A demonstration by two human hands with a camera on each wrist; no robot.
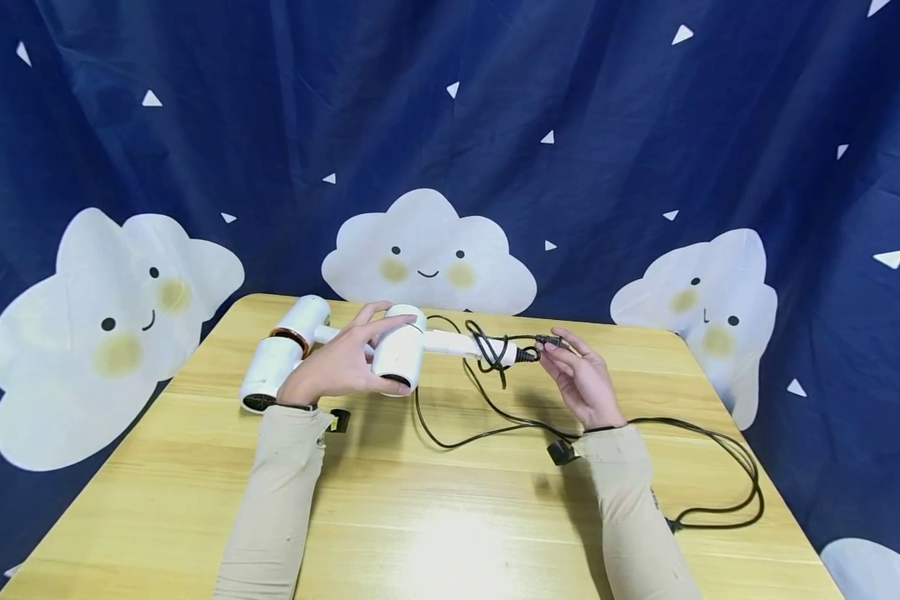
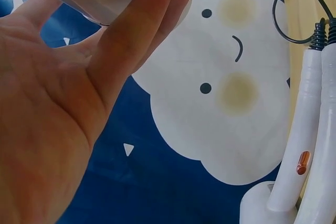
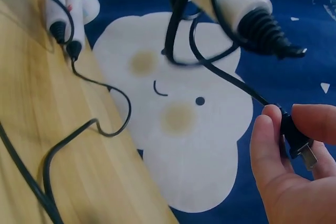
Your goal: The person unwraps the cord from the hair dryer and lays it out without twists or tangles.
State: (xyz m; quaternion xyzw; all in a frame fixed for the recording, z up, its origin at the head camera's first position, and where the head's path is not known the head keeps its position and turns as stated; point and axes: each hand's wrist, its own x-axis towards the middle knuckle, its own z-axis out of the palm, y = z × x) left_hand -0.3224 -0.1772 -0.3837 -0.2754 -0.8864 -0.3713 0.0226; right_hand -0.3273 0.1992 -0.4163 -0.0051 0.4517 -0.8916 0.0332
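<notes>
My left hand grips the head of a white hair dryer, holding it above the table with the handle pointing right. Black cord is looped around the end of that handle. Between thumb and fingers, my right hand pinches the two-prong plug at the cord's end, and its metal prongs stick out past the fingertips. In the left wrist view, the dryer's white body is cut off by the top edge.
Two more white hair dryers lie side by side at the left of the wooden table, their handles parallel. Their black cords run across the table to the right. Behind hangs a blue curtain with clouds.
</notes>
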